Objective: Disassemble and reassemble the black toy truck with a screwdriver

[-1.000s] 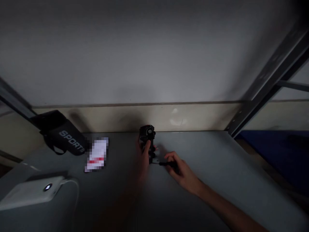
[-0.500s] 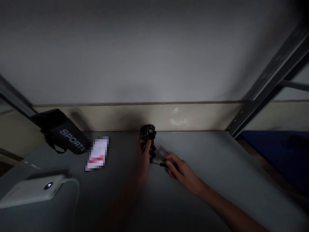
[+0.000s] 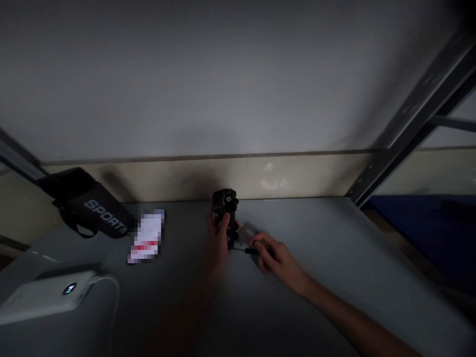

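Observation:
Near the middle of the table, my left hand [image 3: 220,237] is closed around a black game controller [image 3: 224,200] turned on end, its round knobs facing right. The thumb lies across its front. To the right, my right hand [image 3: 277,258] grips a small screwdriver [image 3: 252,251] by its black handle. The thin metal shaft points left and meets the controller's lower end; the exact spot of the tip is too dark to make out. Behind the right fingers lies a greyish, see-through item [image 3: 247,231] with small dark specks near it.
On the left, a black pouch [image 3: 106,210] lettered "SPORT" leans beside a phone [image 3: 148,235] with a lit screen. A white power bank [image 3: 48,297] with a cable [image 3: 117,292] lies in front. The wall [image 3: 238,99] closes off the table's back; metal posts [image 3: 401,129] flank it.
The whole view has shifted slightly, so things appear a little further left. Both hands keep their hold, and the screwdriver stays at the controller's lower end.

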Tool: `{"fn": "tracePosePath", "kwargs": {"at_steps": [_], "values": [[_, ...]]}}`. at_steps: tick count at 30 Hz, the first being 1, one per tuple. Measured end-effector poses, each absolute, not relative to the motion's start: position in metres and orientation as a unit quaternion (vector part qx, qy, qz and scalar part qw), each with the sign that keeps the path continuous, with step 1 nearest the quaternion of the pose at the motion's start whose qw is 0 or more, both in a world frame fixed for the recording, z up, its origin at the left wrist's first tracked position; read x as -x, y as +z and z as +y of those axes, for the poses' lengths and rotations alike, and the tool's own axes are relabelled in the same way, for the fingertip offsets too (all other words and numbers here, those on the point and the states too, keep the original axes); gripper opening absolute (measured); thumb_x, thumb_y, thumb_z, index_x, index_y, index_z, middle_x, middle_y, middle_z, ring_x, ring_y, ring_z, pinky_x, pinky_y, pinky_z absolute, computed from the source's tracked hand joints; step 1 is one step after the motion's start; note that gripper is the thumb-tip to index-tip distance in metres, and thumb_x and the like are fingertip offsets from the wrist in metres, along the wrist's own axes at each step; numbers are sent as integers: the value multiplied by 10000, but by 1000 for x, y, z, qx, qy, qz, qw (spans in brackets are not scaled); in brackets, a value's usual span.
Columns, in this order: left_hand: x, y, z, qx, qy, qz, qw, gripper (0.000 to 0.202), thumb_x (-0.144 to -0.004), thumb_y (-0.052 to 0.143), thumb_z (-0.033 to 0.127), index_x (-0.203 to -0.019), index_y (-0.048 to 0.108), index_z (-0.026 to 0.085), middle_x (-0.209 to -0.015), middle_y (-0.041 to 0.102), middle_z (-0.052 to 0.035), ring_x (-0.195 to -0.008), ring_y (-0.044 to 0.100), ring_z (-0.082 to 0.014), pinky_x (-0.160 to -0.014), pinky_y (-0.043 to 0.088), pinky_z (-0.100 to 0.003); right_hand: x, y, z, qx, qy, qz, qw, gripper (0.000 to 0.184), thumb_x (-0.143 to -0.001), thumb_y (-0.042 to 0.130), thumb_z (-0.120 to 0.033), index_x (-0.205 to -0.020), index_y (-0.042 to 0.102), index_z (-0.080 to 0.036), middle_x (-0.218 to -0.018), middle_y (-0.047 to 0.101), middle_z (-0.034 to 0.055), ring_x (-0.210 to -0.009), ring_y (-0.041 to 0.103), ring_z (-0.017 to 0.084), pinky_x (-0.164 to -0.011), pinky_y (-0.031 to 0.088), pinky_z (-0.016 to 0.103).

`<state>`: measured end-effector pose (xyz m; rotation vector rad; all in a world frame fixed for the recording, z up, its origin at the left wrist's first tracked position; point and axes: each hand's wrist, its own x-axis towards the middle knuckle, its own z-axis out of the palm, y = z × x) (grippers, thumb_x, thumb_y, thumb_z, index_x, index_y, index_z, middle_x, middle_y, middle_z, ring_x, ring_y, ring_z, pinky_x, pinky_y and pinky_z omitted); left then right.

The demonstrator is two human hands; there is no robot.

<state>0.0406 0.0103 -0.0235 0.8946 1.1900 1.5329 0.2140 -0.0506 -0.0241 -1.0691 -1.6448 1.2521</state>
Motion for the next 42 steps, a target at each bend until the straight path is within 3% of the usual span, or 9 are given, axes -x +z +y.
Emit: {"fn": "tracePosePath", "kwargs": {"at_steps": [3,11,16,20,26,32,42], "values": [[-41,-22,10,-366,623,493,484,774,-862,767,593,-1518,488,290,-898,767,-19,-728,771,-217,-630,573,-286,-213,-27,-48,426,520,-616,410,576,-1062,410,-753,-1094,593,-208,-499,507,-95,-476,440,141,-558,373,264],[-40,-15,8,-329,628,488,509,759,-866,729,640,-1477,503,250,-833,767,-20,-723,764,-215,-553,516,-251,-218,-20,-40,432,560,-548,446,617,-982,489,-818,-1033,600,-213,-482,527,-86,-440,440,140,-493,361,256],[-41,-14,9,-323,636,469,521,774,-849,752,610,-1482,483,254,-828,761,-17,-695,745,-204,-526,500,-243,-237,-17,-24,481,441,-524,547,516,-930,662,-733,-873,619,-221,-604,569,-40,-593,503,158,-594,406,272],[-39,-17,10,-315,630,466,536,745,-842,765,593,-1467,497,287,-869,768,-13,-696,749,-191,-515,492,-225,-252,-23,-11,525,354,-504,588,547,-940,623,-735,-814,661,-205,-652,549,-19,-654,513,181,-631,411,291],[-39,-18,11,-332,628,463,530,825,-842,751,656,-1515,454,280,-791,763,-10,-636,731,-192,-500,504,-226,-254,-33,-5,548,324,-511,577,571,-946,605,-754,-806,645,-201,-685,589,-7,-661,534,190,-631,422,298],[-40,-20,11,-330,640,451,528,805,-865,764,603,-1531,444,284,-833,768,-22,-700,762,-209,-511,520,-234,-247,-32,-17,497,298,-635,511,445,-1066,540,-602,-932,691,-205,-818,701,27,-754,627,207,-722,480,302],[-38,-28,19,-324,634,463,527,924,-814,789,649,-1562,413,258,-792,772,-33,-650,754,-232,-454,510,-249,-244,-29,-25,504,262,-680,464,346,-1081,528,-521,-1012,677,-216,-899,747,65,-767,653,230,-741,494,337]]}}
